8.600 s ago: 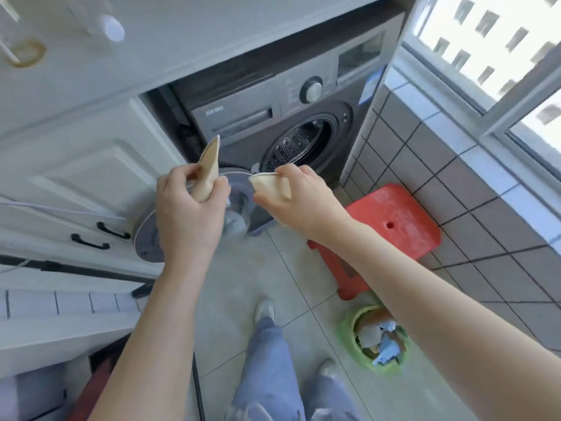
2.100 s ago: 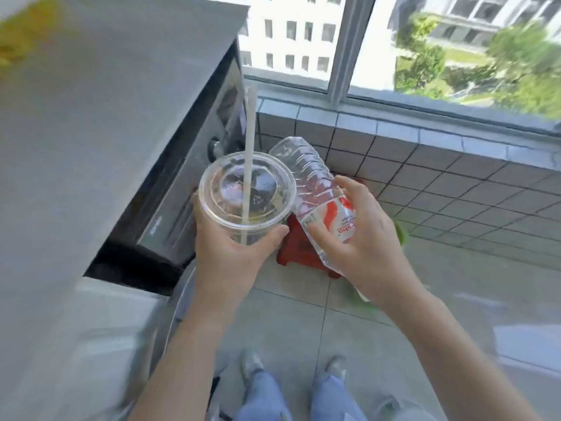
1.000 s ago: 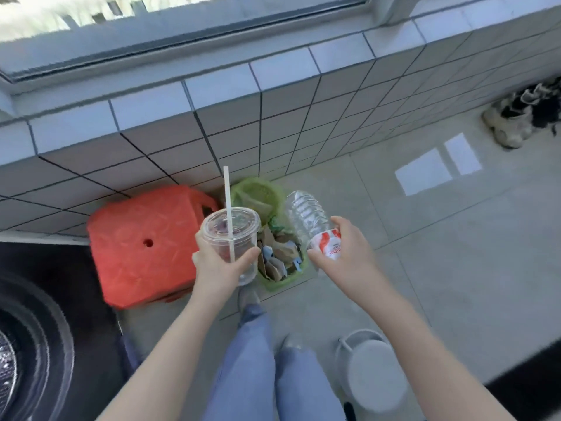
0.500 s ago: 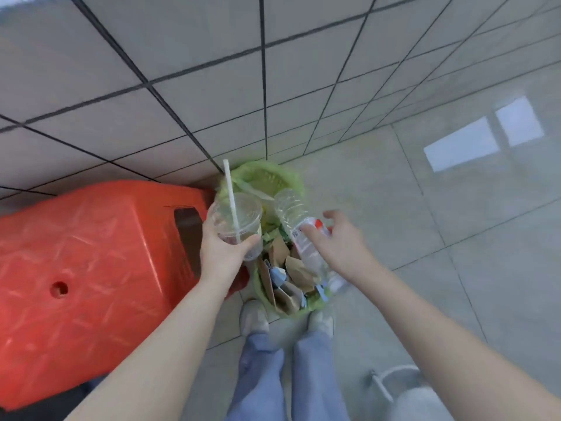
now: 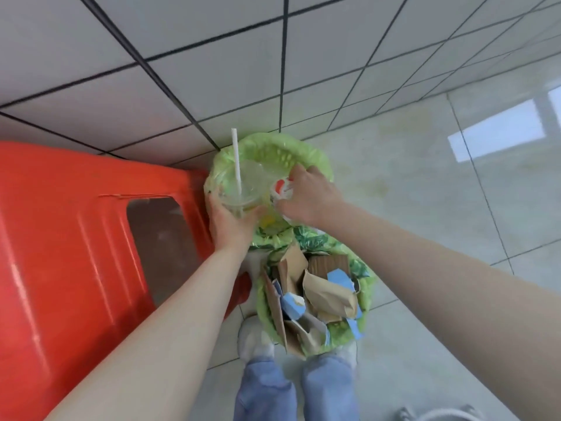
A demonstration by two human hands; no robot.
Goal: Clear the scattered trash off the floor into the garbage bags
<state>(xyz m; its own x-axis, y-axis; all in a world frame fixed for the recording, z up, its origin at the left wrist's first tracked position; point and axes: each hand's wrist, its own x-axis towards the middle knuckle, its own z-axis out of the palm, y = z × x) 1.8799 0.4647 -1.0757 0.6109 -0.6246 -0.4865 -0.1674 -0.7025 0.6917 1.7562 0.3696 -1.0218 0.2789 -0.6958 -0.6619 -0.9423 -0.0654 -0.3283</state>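
Two green garbage bags sit on the floor by the tiled wall. Over the mouth of the far bag, my left hand grips a clear plastic cup with a white straw. My right hand holds a clear water bottle with a red and white label down in the same bag; most of the bottle is hidden. The near bag is full of brown paper and blue scraps.
A red plastic stool stands tight against the left of the bags. The tiled wall rises behind them. My shoes are just below the near bag. A white object's rim shows at the bottom right.
Both hands have moved forward from above the near bag to the far bag's mouth, and the bottle has gone lower into it. The view has closed in on the bags.
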